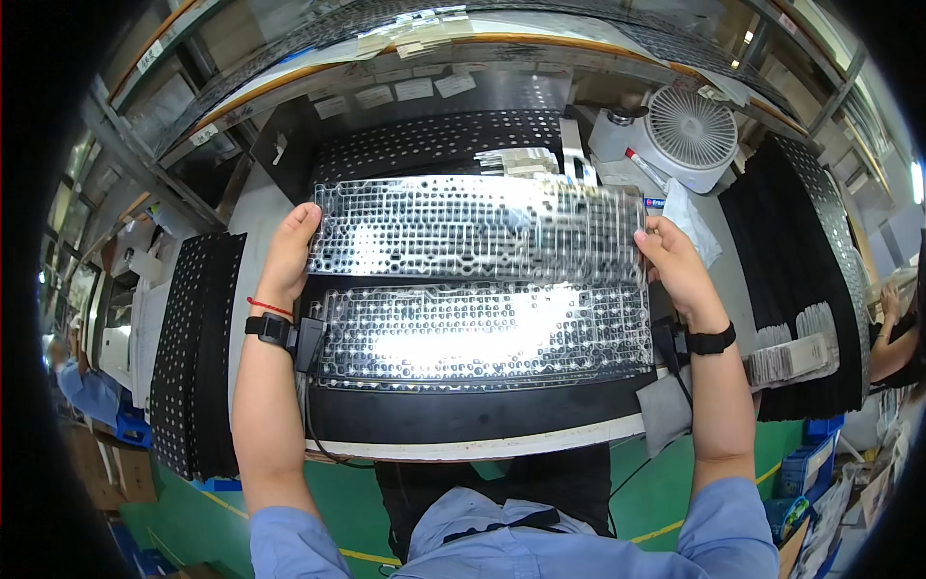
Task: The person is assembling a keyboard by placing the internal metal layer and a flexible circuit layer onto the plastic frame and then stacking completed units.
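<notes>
Between my two hands a clear keyboard membrane (415,227), printed with rows of dots and traces, is held up by its short ends. My left hand (292,246) pinches its left end, thumb on top. At the right end, my right hand (675,259) grips the same membrane with thumb and fingers. Nearer to me lie similar clear sheets (482,338), shining with glare, on a black work surface (463,417); how many are stacked cannot be made out. The held membrane overhangs their far edge.
Black dotted sheets (196,357) are stacked at the left, and more (786,241) at the right under a bundle of pale strips (796,357). A white fan (691,135), a red-capped marker (644,166) and a plastic bag (690,220) sit at the back right. Cables hang beside both wrists.
</notes>
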Tool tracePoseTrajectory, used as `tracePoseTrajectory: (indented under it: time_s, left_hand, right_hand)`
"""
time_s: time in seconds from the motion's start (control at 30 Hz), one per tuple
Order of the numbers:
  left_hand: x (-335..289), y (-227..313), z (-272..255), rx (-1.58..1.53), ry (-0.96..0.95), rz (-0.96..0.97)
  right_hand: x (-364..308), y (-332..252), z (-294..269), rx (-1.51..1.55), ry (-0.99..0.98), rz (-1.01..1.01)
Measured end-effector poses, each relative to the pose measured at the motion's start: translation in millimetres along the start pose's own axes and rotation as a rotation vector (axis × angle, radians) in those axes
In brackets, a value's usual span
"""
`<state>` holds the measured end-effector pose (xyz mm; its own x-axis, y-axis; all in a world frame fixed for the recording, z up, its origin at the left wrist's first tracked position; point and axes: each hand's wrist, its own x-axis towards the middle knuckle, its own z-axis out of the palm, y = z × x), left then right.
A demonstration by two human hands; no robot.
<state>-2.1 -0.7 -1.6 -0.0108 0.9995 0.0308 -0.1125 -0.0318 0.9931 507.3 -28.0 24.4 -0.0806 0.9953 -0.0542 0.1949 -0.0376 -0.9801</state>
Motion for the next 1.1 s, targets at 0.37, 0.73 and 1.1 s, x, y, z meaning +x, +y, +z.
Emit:
tracePoseTrajectory:
  time_s: [0.37,0.73,1.1]
  left_hand:
    - [2.5,-2.0,-2.1,-0.066,0.057,-0.017]
    - [2.0,-1.1,-3.1,-0.035,0.081,-0.008]
    - [-0.1,3.3,-4.0,0.070,0.133,0.016]
  right_hand:
    - [3.1,6.1,-5.2,0.014,-0.023,-0.020]
    - [7.8,12.3,-8.0,0.049,-0.016,-0.050]
    - [3.5,5.2,-4.1,0.112,-0.006,-0.059]
